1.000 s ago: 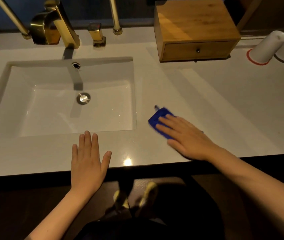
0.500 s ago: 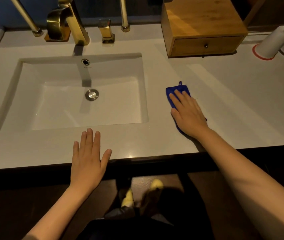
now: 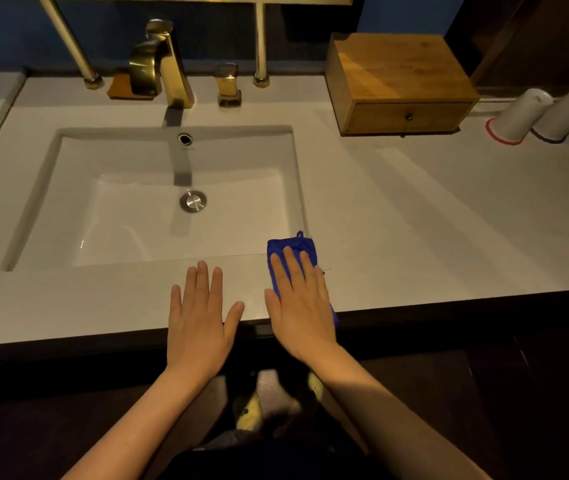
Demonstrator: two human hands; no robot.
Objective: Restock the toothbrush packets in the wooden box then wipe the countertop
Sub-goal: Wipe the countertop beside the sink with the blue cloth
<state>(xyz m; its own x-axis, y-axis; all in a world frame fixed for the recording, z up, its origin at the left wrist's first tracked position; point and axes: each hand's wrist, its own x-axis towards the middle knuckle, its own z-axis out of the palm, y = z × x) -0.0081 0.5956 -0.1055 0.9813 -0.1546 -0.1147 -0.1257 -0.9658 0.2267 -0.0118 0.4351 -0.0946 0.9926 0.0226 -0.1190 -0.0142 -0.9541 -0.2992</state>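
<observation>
- Left hand (image 3: 200,317): lies palm down on the near strip of the white countertop (image 3: 414,220), just in front of the sink. The fingers are straight and close together, the thumb is spread to the right, and it holds nothing.
- Right hand (image 3: 302,306): lies flat, palm down, on a folded blue cloth (image 3: 291,245). The fingers are straight and press the cloth against the countertop rather than curling round it. It is just beside the left hand, and the two do not touch.
- Blue cloth: sits at the near right corner of the sink. Its far edge shows beyond the fingertips, and a near corner shows at the counter's front edge, under the heel of the hand.
- Wooden box (image 3: 397,81): stands at the far right of the countertop, against the back wall and well apart from both hands. Its single drawer (image 3: 411,116), fitted with a small dark knob, is closed.
- Sink (image 3: 51,188): a rectangular white basin set into the countertop at left, with a metal drain stopper (image 3: 193,201) at its centre and an overflow hole (image 3: 185,138) in the far wall.
- Gold faucet (image 3: 168,64): stands behind the sink, with a separate gold handle (image 3: 228,85) to its right.
- Two white cups: stand side by side to the right of the box, one with a red ring at its base (image 3: 518,116) and the other with a dark blue ring (image 3: 567,114).
</observation>
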